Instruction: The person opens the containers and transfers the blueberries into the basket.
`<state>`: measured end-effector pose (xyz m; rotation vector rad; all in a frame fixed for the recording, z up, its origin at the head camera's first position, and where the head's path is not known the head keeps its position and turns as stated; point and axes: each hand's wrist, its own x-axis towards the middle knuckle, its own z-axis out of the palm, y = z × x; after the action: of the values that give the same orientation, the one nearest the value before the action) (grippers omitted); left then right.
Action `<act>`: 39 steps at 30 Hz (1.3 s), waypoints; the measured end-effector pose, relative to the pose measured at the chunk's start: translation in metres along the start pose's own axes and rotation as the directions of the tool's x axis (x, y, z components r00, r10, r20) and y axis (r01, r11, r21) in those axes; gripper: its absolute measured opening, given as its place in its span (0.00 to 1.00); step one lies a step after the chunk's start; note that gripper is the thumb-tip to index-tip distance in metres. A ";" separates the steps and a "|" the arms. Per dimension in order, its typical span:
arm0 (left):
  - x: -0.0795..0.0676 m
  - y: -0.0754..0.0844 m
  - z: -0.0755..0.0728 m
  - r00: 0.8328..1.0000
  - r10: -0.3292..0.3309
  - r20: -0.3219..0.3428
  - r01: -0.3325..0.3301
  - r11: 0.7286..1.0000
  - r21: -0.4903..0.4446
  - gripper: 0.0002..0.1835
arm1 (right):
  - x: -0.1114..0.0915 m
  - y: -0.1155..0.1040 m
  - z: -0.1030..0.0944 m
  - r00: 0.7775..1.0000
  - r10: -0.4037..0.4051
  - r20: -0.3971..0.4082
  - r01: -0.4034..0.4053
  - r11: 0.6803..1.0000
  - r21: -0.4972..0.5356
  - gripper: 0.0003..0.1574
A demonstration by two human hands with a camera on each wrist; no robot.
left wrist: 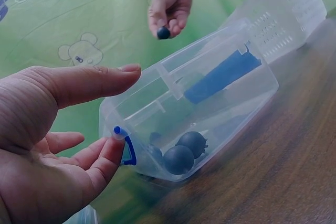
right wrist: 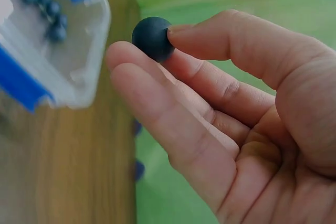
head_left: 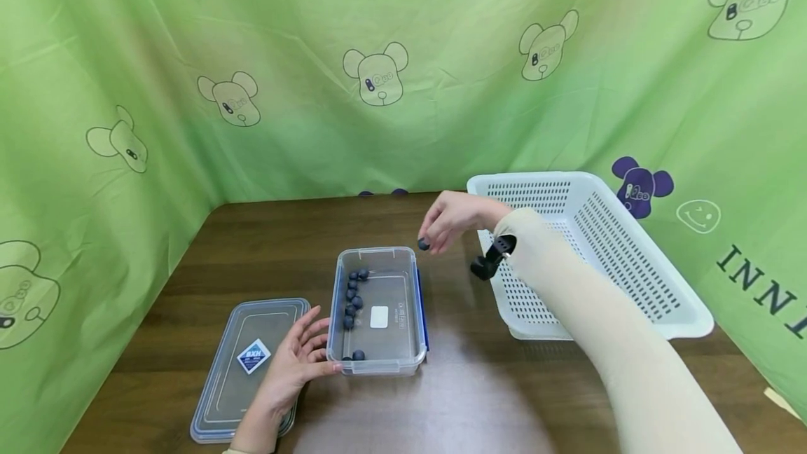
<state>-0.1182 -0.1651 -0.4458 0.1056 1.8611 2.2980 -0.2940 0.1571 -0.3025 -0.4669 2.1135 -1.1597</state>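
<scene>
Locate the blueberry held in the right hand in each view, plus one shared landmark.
Head: held blueberry just right of centre, pinched in the right hand.
Left wrist: held blueberry in the upper part, near centre.
Right wrist: held blueberry upper middle, slightly left.
Shared landmark: clear container with blue clips.

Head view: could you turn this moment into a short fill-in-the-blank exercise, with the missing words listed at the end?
1. The right hand pinches a berry outside the box; berries in that pinch number exactly ____.
2. The hand at the box's near corner is the person's ____ one.
3. The letters on the label beside that hand read ____.
4. In the head view, the basket stands to the ____ of the box.

Missing words: one; left; BXH; right.
</scene>
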 end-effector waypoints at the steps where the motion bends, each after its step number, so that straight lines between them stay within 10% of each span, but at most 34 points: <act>1: 0.000 0.000 0.000 1.000 0.002 0.000 -0.002 1.000 0.001 0.57 | -0.004 0.003 -0.006 1.000 0.003 -0.016 -0.003 1.000 0.014 0.14; 20: -0.001 0.000 0.001 1.000 0.006 0.002 -0.006 1.000 0.009 0.56 | -0.071 0.072 -0.081 0.982 0.120 -0.148 -0.089 0.975 0.202 0.14; 39: 0.000 0.000 -0.001 0.999 0.034 0.018 -0.035 0.999 0.022 0.56 | -0.064 0.148 -0.088 0.936 0.321 -0.142 -0.284 0.931 0.231 0.13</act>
<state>-0.1183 -0.1663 -0.4461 0.1620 1.8911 2.2912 -0.3099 0.3277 -0.3694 0.0636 2.0896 -1.2558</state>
